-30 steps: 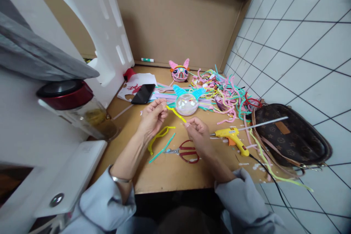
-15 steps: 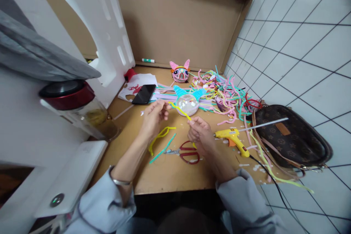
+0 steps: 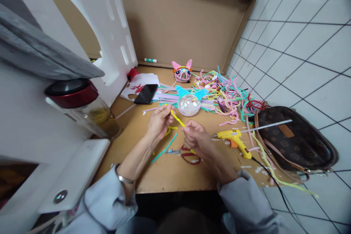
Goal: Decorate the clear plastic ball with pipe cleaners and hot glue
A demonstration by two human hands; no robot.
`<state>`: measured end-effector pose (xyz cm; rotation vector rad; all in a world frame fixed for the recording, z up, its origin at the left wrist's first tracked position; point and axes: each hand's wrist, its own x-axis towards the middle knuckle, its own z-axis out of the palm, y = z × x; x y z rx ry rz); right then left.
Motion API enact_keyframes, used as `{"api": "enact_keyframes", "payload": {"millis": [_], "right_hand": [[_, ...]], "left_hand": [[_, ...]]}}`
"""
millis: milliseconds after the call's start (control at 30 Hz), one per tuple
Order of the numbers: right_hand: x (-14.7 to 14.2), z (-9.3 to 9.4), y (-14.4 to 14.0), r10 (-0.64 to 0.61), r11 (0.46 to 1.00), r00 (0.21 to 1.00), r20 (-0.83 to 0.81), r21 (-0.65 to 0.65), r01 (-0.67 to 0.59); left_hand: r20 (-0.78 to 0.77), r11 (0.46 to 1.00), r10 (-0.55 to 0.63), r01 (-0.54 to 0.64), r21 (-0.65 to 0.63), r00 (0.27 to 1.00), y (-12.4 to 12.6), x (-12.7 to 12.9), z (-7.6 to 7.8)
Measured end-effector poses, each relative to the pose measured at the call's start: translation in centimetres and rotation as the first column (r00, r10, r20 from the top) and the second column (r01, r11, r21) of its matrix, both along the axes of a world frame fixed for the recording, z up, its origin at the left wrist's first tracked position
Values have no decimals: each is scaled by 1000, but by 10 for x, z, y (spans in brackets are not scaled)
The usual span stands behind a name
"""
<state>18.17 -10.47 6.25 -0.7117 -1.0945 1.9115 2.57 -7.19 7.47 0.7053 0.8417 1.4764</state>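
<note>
Between my two hands runs a twisted yellow pipe cleaner (image 3: pixel 177 118). My left hand (image 3: pixel 161 119) pinches its upper end, and my right hand (image 3: pixel 197 137) grips the lower end. Just beyond them sits a clear ball (image 3: pixel 189 105) with two turquoise pipe-cleaner ears (image 3: pixel 182 91). Below my hands lie red-handled scissors (image 3: pixel 189 154), partly covered by my right hand, and a short turquoise pipe cleaner (image 3: pixel 164 148). More yellow pipe cleaner (image 3: pixel 171 130) shows beside my left wrist, partly hidden.
A yellow glue gun (image 3: pixel 235 140) lies right, its cord trailing off the table, beside a brown bag (image 3: pixel 296 139). Piled pipe cleaners (image 3: pixel 230 95), a finished pink-eared animal head (image 3: pixel 182 73) and a phone (image 3: pixel 146 94) lie behind. A lidded glass jar (image 3: pixel 95 113) stands left.
My hands have come closer together, shortening the stretch of yellow pipe cleaner between them. My left hand has moved slightly right and now covers more of the loose yellow piece.
</note>
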Motion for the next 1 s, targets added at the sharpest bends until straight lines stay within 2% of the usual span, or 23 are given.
{"api": "enact_keyframes", "payload": {"millis": [133, 300, 400, 533, 600, 700, 767, 833, 867, 933, 1000], "right_hand": [[-4, -4, -1, 42, 999, 999, 26, 2, -42], [-8, -9, 4, 80, 997, 995, 53, 8, -81], [-9, -8, 7, 72, 997, 997, 41, 1, -72], [-5, -6, 5, 87, 996, 995, 38, -12, -87], [-1, -5, 1, 103, 994, 994, 45, -27, -102], [3, -4, 1, 98, 995, 994, 46, -37, -96], [5, -5, 5, 88, 996, 995, 44, -33, -87], [7, -6, 10, 78, 996, 996, 39, -37, -77], [9, -7, 12, 71, 997, 997, 32, -43, -69], [14, -8, 16, 58, 997, 998, 22, -60, -56], [19, -8, 18, 49, 996, 999, 17, -69, -47]], "left_hand": [[66, 999, 18, -16, -31, 998, 1, 2, 0], [84, 982, 179, -173, -70, 980, 5, 6, -2], [105, 975, 218, -214, -53, 970, 7, 5, -3], [135, 966, 253, -241, -96, 958, 14, -13, -3], [119, 931, 362, -351, -103, 925, 18, -24, -3], [-9, 852, 516, -512, 104, 857, 22, -30, -9], [-113, 809, 566, -524, 267, 817, 22, -26, -15], [-219, 758, 620, -504, 413, 753, 19, -21, -21], [-274, 712, 673, -500, 493, 687, 17, -20, -23], [-367, 585, 794, -444, 679, 485, 11, -20, -24], [-426, 484, 866, -220, 847, 264, 4, -22, -22]]}}
